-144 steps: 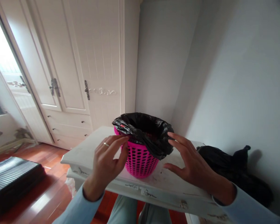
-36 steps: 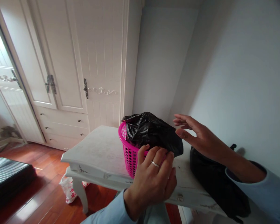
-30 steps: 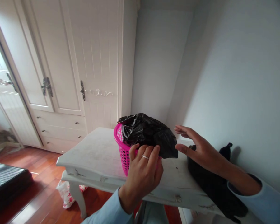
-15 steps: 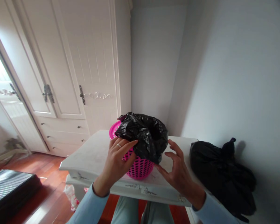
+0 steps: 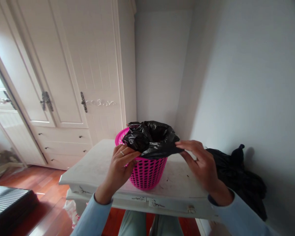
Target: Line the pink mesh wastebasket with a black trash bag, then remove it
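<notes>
Behind everything, a white wardrobe [image 5: 71, 75] fills the upper left of the frame, and a grey wall runs down the right. Lower centre stands a worn white counter [image 5: 98, 167], which carries a pink perforated wastebasket [image 5: 147, 172] at a height both arms reach. At right, a tied black bag [image 5: 238, 178] slumps against the wall, apart from the basket. A black bin liner [image 5: 151, 139] sits in the basket at centre frame, its mouth folded over the near rim while pink rim shows bare at the back left. The left hand [image 5: 121, 162] pinches the liner's near left edge, fingers closed together on it. The right hand [image 5: 201, 160] grips the liner's right edge, stretching it outward over the rim.
</notes>
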Demonstrator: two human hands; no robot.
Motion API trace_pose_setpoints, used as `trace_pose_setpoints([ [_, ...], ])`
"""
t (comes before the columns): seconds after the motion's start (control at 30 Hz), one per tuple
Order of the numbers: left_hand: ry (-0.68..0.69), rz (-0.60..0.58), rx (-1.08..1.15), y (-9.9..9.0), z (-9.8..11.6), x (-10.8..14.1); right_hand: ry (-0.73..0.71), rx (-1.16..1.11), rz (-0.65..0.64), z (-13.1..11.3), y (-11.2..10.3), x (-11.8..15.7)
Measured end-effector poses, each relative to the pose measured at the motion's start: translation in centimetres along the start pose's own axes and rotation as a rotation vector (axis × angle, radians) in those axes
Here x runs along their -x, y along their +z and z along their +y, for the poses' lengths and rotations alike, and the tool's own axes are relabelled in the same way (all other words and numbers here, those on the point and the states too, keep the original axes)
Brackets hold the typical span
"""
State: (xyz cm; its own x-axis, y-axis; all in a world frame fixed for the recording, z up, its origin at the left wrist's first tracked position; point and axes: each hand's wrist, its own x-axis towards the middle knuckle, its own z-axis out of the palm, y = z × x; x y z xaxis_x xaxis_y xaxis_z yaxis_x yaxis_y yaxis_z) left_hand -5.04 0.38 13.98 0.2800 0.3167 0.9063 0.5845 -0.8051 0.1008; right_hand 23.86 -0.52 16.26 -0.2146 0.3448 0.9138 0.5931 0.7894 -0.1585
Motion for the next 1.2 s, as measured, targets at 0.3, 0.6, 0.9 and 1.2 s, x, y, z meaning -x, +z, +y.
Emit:
trace_pose_setpoints([
  [0.3, 0.039, 0.021, -0.016, 0.2, -0.6, 0.1, 0.220, -0.415, -0.600, 2.6, 0.5, -10.6],
  [0.6, -0.008, 0.018, -0.136, -1.5, -4.1, 1.4, 0.327, -0.754, -0.848, 2.9, 2.3, -10.3],
  [0.9, -0.246, 0.114, -0.313, -2.9, -5.2, 2.1, 0.014, -0.352, -0.496, 2.3, 0.7, -5.1],
  [1.2, -0.043, 0.182, -0.393, 1.0, 1.8, 1.7, -0.118, 0.074, -0.355, 5.1, 5.2, 4.3],
])
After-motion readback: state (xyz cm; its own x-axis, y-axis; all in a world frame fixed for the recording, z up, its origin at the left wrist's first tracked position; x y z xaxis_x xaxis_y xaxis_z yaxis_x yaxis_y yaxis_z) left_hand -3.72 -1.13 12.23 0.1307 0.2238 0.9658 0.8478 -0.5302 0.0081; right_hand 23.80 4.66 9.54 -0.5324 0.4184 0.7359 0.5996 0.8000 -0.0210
